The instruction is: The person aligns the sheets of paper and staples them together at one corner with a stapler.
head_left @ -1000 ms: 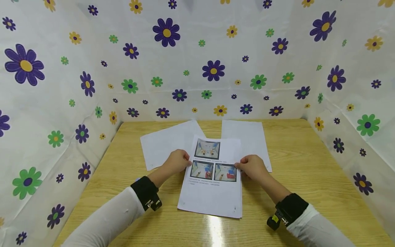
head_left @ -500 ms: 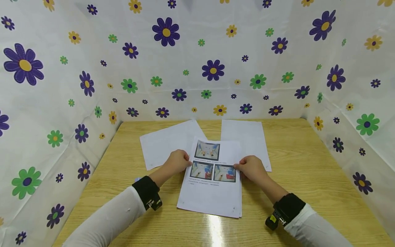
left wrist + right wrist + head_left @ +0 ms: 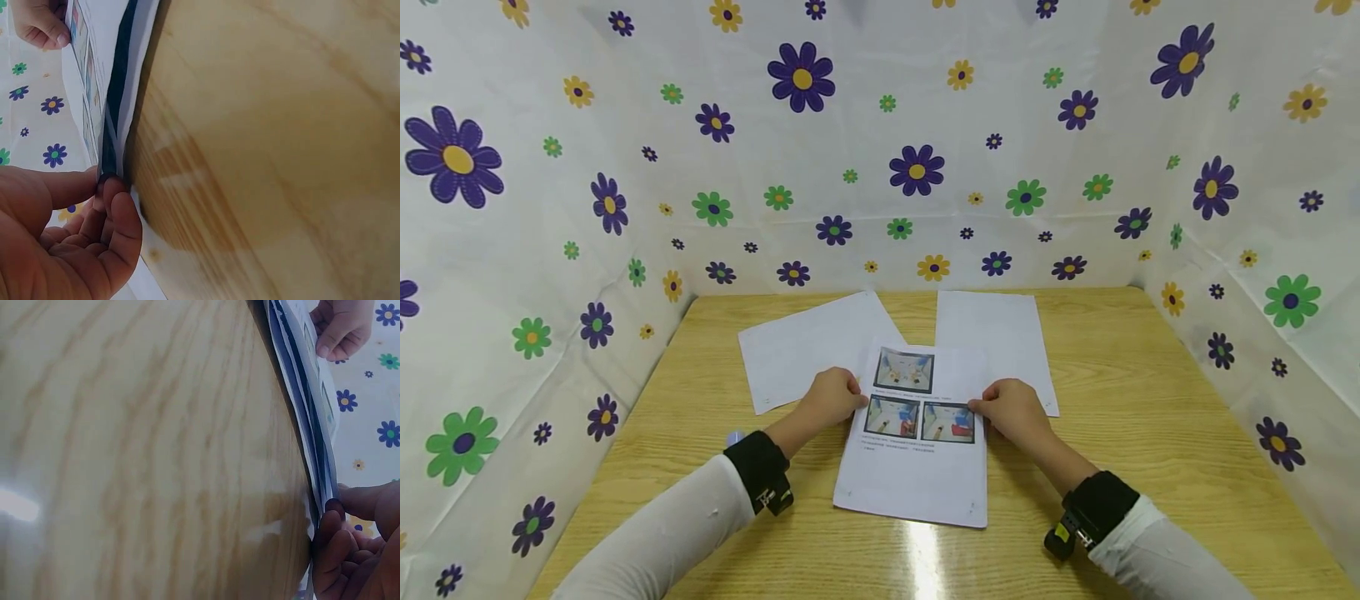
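Observation:
A small stack of printed paper sheets, with three colour pictures on its top page, lies between the two hands. The left hand pinches its left edge between thumb and fingers. On the opposite edge, the right hand pinches it the same way. In the left wrist view, the left thumb lies on top of the sheets and the curled fingers are below. Several layers with gaps between them show along the edge of the sheets in the right wrist view.
Behind the stack lie two more white sheets, a left sheet set at an angle and a right sheet. A small bluish object is partly hidden by the left wrist. A flowered white cloth encloses the wooden table.
The stack's far edge has come down slightly toward the person, and its near right corner looks more even. Both hands keep their pinch and have barely moved.

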A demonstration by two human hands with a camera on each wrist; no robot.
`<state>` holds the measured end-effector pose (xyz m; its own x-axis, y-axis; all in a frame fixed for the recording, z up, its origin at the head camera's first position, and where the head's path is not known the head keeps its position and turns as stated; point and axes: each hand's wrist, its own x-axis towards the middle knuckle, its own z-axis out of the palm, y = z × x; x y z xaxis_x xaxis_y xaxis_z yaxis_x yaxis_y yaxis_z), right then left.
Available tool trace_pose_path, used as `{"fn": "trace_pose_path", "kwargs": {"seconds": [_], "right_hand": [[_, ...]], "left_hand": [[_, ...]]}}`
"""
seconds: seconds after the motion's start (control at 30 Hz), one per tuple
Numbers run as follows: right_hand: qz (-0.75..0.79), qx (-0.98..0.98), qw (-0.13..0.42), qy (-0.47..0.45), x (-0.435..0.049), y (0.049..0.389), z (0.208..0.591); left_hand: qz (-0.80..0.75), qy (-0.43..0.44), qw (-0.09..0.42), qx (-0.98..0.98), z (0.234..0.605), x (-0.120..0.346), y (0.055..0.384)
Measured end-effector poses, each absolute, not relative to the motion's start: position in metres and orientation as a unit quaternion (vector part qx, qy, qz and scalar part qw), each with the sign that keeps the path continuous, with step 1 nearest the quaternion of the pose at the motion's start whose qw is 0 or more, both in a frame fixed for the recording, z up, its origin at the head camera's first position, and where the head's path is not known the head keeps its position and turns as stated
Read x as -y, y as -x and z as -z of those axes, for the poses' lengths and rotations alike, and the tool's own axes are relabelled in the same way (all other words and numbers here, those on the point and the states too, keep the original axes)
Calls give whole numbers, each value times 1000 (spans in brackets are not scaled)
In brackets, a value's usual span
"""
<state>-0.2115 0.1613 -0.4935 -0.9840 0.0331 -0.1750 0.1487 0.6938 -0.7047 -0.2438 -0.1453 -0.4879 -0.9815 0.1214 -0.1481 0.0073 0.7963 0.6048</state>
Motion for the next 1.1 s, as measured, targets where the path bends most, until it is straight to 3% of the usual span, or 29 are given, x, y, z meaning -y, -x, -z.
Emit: {"fn": "trace_pose_path", "kwargs": {"seconds": [0.4,1.1], "right_hand": [[367,-928,35,-49,-162,214,503],[359,-932,22,-35,-162,211,501]], "left_hand": [[-293,-44,63,-953,491,144,242],[-284,-44,47,-957,492,145,241]]}}
